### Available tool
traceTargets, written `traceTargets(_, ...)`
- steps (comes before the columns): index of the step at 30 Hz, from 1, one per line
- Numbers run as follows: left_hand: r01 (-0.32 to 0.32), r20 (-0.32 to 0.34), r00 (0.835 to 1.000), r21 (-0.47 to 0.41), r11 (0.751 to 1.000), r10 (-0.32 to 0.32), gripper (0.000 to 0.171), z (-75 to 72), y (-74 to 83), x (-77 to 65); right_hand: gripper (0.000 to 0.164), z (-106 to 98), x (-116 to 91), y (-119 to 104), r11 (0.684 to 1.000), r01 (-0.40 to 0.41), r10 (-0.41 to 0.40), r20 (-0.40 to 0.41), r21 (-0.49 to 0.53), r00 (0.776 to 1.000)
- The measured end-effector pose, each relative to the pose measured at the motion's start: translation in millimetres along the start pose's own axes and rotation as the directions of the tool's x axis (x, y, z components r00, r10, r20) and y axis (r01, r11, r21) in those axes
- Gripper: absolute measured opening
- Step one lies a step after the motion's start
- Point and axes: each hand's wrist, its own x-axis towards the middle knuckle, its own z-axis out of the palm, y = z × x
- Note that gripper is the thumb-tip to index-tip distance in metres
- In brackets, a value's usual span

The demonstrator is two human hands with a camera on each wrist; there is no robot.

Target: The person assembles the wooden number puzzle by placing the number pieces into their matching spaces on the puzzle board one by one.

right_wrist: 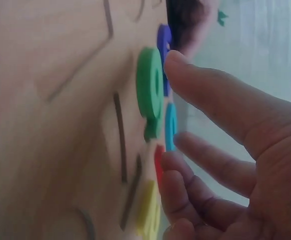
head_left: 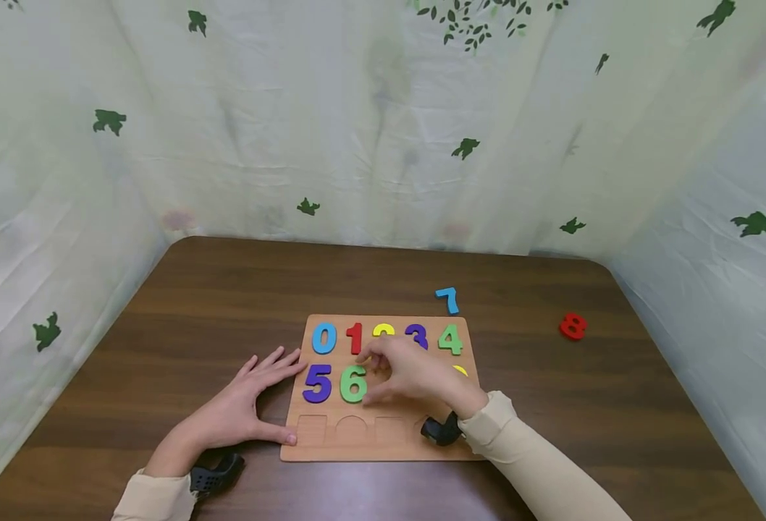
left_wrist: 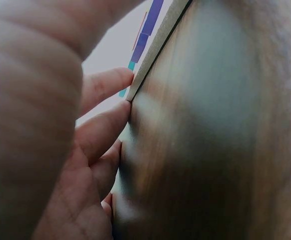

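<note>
A wooden number board [head_left: 331, 452] lies on the table, its colored digits standing in rows. My right hand [head_left: 415, 373] hovers over the middle of it, thumb and fingers apart and loosely bent, with nothing between them. Its thumb tip is right beside the green number 6 [head_left: 353, 384], which stands proud of the board in the right wrist view. My left hand [head_left: 246, 401] is spread at the board's left side, near the purple number 5 [head_left: 317, 383]. Fingertips [left_wrist: 123, 77] touch the board's edge in the left wrist view. The right hand partly hides the yellow 2 [head_left: 384, 329] and another yellow digit [head_left: 460, 370].
A blue number 7 [head_left: 448, 299] lies just behind the board's back edge. Farther right on the table [head_left: 226, 289] is a red number 8 [head_left: 573, 326]. The blue 0 [head_left: 323, 338], red 1 [head_left: 355, 338], purple 3 [head_left: 417, 335] and green 4 [head_left: 450, 339] fill the back row. Leaf-patterned curtains surround the table.
</note>
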Motion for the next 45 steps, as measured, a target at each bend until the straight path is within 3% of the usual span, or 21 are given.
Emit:
traceTargets(13, 0.005, 0.0, 1.0, 0.001, 1.0, -0.005, 0.106, 1.8, 1.2, 0.6, 0.044, 13.6, 5.9, -1.2, 1.0, -0.006, 0.006, 0.0, -0.009, 1.0)
traceTargets(27, 0.012, 0.002, 1.0, 0.002, 1.0, -0.012, 0.107, 3.7, 1.8, 0.2, 0.045, 12.4, 5.4, 0.3, 1.0, -0.017, 0.017, -0.025, -0.009, 1.0)
traceTargets(38, 0.01, -0.007, 1.0, 0.007, 1.0, -0.01, 0.107, 4.8, 1.9, 1.0, 0.054, -27.4, 2.3, 21.7, 0.998, -0.06, 0.061, -0.111, 0.009, 0.992)
traceTargets(45, 0.009, -0.006, 1.0, 0.008, 1.0, -0.009, 0.107, 4.8, 3.1, 0.4, 0.06, -61.7, 0.8, 55.8, 0.984, -0.175, 0.173, -0.184, 0.004, 0.968)
